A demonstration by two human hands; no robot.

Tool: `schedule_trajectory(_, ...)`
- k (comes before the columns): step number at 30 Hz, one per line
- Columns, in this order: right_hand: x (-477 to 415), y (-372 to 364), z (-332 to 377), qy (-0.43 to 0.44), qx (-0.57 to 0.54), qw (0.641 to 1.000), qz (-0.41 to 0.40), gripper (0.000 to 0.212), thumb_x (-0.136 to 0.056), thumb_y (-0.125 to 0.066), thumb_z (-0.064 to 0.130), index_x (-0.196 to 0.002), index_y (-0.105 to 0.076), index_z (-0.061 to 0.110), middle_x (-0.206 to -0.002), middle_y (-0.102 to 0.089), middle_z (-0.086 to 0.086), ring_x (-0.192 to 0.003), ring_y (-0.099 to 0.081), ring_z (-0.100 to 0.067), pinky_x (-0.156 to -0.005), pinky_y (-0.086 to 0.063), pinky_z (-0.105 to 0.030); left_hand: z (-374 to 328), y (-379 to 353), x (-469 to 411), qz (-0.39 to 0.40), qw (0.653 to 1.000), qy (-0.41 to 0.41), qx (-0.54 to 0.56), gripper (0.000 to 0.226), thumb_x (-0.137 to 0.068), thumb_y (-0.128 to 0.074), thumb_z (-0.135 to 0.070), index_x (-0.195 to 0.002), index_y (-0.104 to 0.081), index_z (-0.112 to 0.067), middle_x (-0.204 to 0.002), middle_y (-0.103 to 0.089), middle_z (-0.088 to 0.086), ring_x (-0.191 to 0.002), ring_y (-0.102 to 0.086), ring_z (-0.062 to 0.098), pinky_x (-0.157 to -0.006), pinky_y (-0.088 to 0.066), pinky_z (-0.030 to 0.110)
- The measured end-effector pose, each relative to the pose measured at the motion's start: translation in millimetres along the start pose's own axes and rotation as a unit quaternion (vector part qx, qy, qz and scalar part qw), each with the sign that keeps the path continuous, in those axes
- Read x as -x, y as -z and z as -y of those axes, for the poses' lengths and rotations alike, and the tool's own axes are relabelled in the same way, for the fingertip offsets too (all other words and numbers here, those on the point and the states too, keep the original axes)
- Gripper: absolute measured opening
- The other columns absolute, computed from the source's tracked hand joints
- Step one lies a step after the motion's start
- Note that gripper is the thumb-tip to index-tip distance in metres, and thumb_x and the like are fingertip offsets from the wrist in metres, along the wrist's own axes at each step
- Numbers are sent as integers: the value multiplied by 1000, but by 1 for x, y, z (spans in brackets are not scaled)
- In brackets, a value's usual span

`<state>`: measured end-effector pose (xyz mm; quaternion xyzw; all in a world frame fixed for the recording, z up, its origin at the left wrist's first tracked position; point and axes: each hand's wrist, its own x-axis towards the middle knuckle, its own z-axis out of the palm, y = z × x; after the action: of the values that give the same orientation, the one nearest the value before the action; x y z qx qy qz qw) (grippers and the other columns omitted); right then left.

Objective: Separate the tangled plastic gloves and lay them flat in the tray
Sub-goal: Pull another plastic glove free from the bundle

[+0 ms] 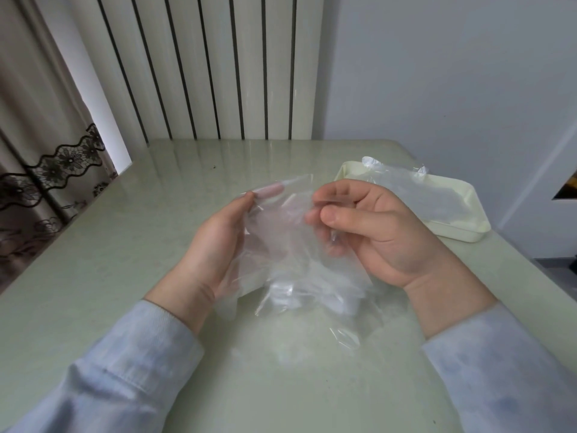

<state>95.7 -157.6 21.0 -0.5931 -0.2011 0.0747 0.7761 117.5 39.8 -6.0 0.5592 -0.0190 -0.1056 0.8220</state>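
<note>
Tangled gloves (290, 245) pinched between left hand (218, 242), right hand (371, 226).

At the centre of the frame the tangled gloves (290, 251) are thin clear plastic film, crinkled, with glossy glints on the folds. At the right, 1 flat glove (415, 189) of the same cloudy film lies in the tray (462, 226), which is smooth cream plastic. The table (125, 245) is pale green and glossy, mirroring the smooth white radiator (203, 67). The sleeves (125, 370) are soft matt blue cloth. The curtain (31, 104), upper left, is beige cloth with black lace.
</note>
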Motion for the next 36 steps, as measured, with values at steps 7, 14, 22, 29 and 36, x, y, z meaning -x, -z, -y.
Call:
schedule_trajectory(7,6,-7,6,11,-143,985,93,15,-76,-80,15,-85,-78,27,-80,-76,2,-59,-70,-8,-47,-50,-20,2,-5,2,48,999,-10,21,39,-104,-40,-32,-121,-72,-16,-107,-72,11,-94,-71,26,-85,-56,37)
schedule_trajectory(14,-9,-8,-11,81,184,958,-203,9,-97,-66,10,-97,-71,17,-82,-75,-4,-38,-50,-16,-36,-29,-21,6,-15,7,82,995,16,52,37,-103,-41,-27,-119,-67,-7,-96,-74,12,-84,-73,25,-74,-60,32)
schedule_trajectory(22,-10,-9,-16,62,216,943,-246,11,-95,-69,8,-86,-68,14,-74,-70,-7,-48,-57,-4,-43,-42,-14,10,-13,4,98,992,31,67,44,-95,-45,-32,-127,-69,-14,-125,-70,17,-107,-68,35,-93,-55,49)
schedule_trajectory(29,-6,-9,-11,71,154,970,-173,17,-93,-67,3,-90,-74,18,-65,-65,-1,-44,-49,-9,-41,-37,-19,11,-12,3,61,998,-8,-2,37,-103,-40,-24,-115,-75,-17,-117,-74,10,-108,-70,28,-94,-53,44)
schedule_trajectory(36,0,-13,-5,76,-21,996,50,43,-88,-63,-5,-116,-71,27,-89,-75,-3,-46,-49,-10,-40,-37,-20,15,-13,6,-1,991,-72,-116,14,-79,-76,-37,-74,-78,-23,-72,-74,-10,-75,-69,8,-74,-53,25)
